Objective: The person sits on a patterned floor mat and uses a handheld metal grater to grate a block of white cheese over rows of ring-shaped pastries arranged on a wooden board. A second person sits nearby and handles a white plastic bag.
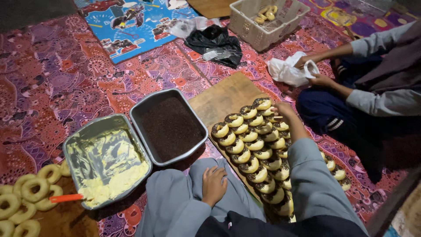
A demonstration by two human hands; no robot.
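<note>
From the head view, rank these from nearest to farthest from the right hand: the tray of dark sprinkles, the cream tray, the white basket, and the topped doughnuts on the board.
1. Topped doughnuts: the right hand touches the far end of the rows.
2. Tray of dark sprinkles: to its left.
3. White basket: beyond it, at the top.
4. Cream tray: far left.

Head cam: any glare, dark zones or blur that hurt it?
Head view: glare on the foil-lined tray, whose sheen washes out the cream; the bottom right corner and the co-worker's lap fall into deep shadow; the sprinkle tray reads as a flat dark mass; the right hand at the topped doughnuts is slightly soft; the left hand on the knee is sharp.
</note>
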